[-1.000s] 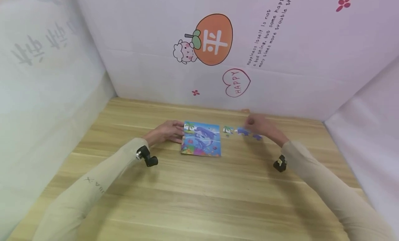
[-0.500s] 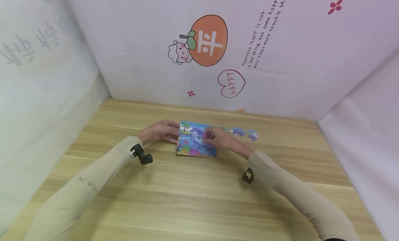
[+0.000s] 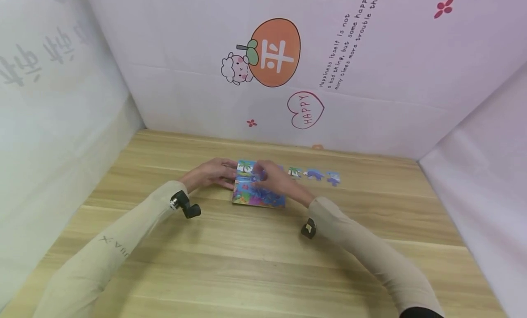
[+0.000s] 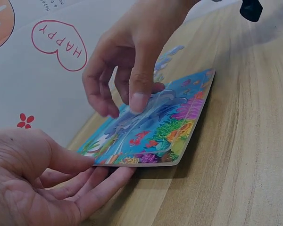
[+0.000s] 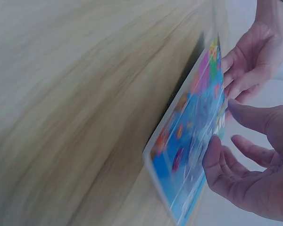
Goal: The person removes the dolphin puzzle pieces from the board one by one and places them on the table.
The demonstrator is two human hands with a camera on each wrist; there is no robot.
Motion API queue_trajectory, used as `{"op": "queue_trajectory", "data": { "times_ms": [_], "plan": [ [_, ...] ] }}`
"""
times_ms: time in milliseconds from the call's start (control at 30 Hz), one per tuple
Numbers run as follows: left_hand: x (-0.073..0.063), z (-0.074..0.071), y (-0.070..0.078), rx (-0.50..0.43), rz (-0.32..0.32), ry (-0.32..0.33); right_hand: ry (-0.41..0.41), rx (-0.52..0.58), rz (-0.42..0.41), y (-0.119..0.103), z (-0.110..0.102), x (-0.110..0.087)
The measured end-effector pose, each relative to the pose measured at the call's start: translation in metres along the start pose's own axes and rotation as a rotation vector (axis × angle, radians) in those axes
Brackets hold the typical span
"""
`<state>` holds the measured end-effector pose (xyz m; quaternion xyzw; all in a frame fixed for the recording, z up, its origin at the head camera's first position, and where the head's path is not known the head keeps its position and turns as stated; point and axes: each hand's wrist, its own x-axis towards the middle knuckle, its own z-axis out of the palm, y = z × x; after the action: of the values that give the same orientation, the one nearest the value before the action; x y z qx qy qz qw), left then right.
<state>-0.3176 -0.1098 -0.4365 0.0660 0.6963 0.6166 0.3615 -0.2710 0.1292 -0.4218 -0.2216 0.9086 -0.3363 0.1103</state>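
Observation:
A square jigsaw puzzle (image 3: 259, 199) with a dolphin and coral picture lies on the wooden table, its near-left edge lifted a little in the left wrist view. My left hand (image 3: 212, 171) grips that edge, thumb on top and fingers underneath (image 4: 99, 190). Over the middle of the picture is my right hand (image 3: 275, 177), its fingers bent and its thumb (image 4: 140, 92) at or just above the surface. Between the right thumb and fingers I see nothing held in the right wrist view. Part of the dolphin is hidden beneath this hand.
Right of the puzzle lie loose pieces in a row: one with a palm tree (image 3: 294, 172), a dolphin piece (image 3: 314, 174) and a blue-purple piece (image 3: 334, 178). A white printed cloth (image 3: 185, 94) stands behind the table (image 3: 247, 254), with white cloth on both sides.
My right hand has moved left from above the loose pieces to over the middle of the puzzle. The left hand keeps its grip, and the loose pieces stay in their row.

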Motion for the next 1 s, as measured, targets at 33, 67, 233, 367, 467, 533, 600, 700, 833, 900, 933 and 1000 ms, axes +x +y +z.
{"op": "queue_trajectory", "data": {
  "times_ms": [33, 67, 233, 367, 467, 533, 600, 700, 833, 900, 933, 1000],
  "plan": [
    [0.000, -0.001, 0.000, 0.000, 0.002, -0.004, -0.005, 0.010, 0.010, -0.002, 0.002, 0.002],
    [-0.001, -0.002, 0.000, 0.000, 0.005, -0.009, -0.011, 0.011, 0.014, -0.004, 0.003, 0.004],
    [-0.002, -0.002, 0.000, -0.032, -0.007, -0.016, -0.068, -0.027, 0.052, -0.012, 0.012, 0.008],
    [-0.002, 0.000, -0.002, -0.061, -0.026, 0.009, -0.088, -0.044, 0.062, -0.014, 0.016, 0.010],
    [0.001, 0.003, -0.005, -0.055, -0.021, 0.022, -0.076, -0.029, 0.081, -0.009, 0.017, 0.011],
    [0.004, 0.005, -0.007, -0.057, -0.017, 0.031, -0.068, -0.008, 0.091, -0.006, 0.017, 0.012],
    [0.006, 0.006, -0.010, -0.047, -0.015, 0.039, -0.068, 0.001, 0.092, -0.004, 0.017, 0.012],
    [0.007, 0.005, -0.014, -0.033, -0.014, 0.047, -0.076, 0.001, 0.086, -0.006, 0.018, 0.012],
    [0.004, 0.005, -0.016, -0.003, -0.001, 0.056, -0.073, -0.008, 0.087, -0.010, 0.018, 0.014],
    [0.004, 0.005, -0.015, 0.006, 0.006, 0.063, -0.067, -0.006, 0.086, -0.011, 0.018, 0.015],
    [0.004, 0.004, -0.015, 0.010, 0.008, 0.066, -0.065, -0.003, 0.085, -0.012, 0.018, 0.015],
    [0.003, 0.004, -0.015, 0.017, 0.011, 0.069, -0.064, 0.004, 0.082, -0.012, 0.018, 0.016]
  ]
}}
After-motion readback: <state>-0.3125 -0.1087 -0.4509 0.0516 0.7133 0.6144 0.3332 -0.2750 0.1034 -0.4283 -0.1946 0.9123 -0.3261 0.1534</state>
